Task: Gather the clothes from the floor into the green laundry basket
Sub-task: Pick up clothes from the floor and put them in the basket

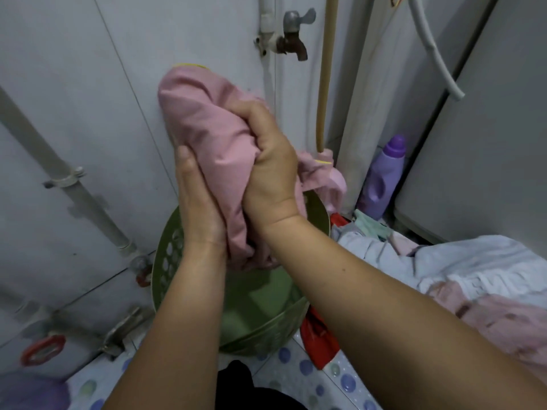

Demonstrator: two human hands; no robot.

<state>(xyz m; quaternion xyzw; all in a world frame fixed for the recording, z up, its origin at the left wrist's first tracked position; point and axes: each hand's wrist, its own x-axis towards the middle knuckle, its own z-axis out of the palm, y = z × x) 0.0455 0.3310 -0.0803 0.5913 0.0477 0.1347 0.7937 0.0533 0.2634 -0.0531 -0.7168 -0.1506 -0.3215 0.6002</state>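
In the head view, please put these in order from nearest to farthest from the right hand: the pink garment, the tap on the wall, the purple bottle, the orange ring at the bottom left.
From the right hand:
1. Pink garment: gripped in that hand.
2. Purple bottle: on the floor to the right.
3. Tap: on the wall above; almost as near as the bottle, too close to call.
4. Orange ring: far lower left.

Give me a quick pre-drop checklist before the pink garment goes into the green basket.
1. Grip: right hand clutches the pink garment; left hand presses flat against it: ok.
2. Garment above the green basket: ok.
3. Basket has room, bare bottom shows: ok.
4. Trailing end hangs beyond the far rim: not ok.
5. Basket upright: cannot tell, it looks tipped.
6. Pile of clothes waits on the right: ok.
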